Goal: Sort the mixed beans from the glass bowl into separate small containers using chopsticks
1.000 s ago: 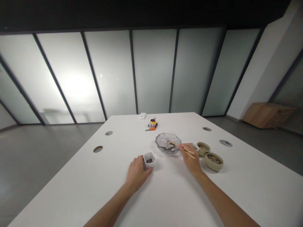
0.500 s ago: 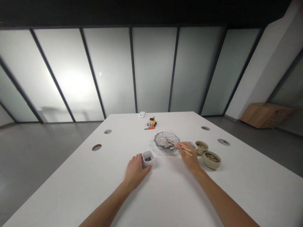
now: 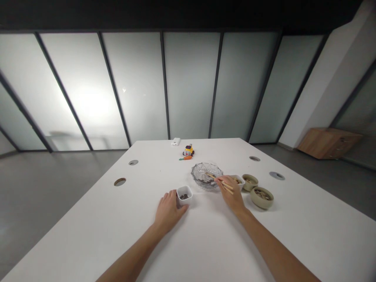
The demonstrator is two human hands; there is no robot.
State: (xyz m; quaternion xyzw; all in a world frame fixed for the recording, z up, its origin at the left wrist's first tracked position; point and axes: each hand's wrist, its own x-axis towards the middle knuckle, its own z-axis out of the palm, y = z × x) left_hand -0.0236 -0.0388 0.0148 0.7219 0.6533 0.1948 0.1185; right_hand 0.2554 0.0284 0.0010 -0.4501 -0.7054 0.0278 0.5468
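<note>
My left hand curls round the side of a small white square bowl, thumb at its near edge. Dark small pieces lie inside that bowl. My right hand grips wooden chopsticks. Their tips reach into a clear cut-glass bowl, which has dark bits at its bottom; whether the tips pinch anything is too small to tell. Partly behind my right hand stands another white bowl with pale brownish pieces.
Two olive-green round bowls stand right of my right hand, the nearer holding elongated seed-like pieces. Farther back on the white table are a toy car, an orange toy carrot and a white box-like device. The tabletop has several round holes.
My right hand and the chopsticks have shifted slightly left, with the tips still over the glass bowl. More of the white bowl behind that hand shows. My left hand stays put.
</note>
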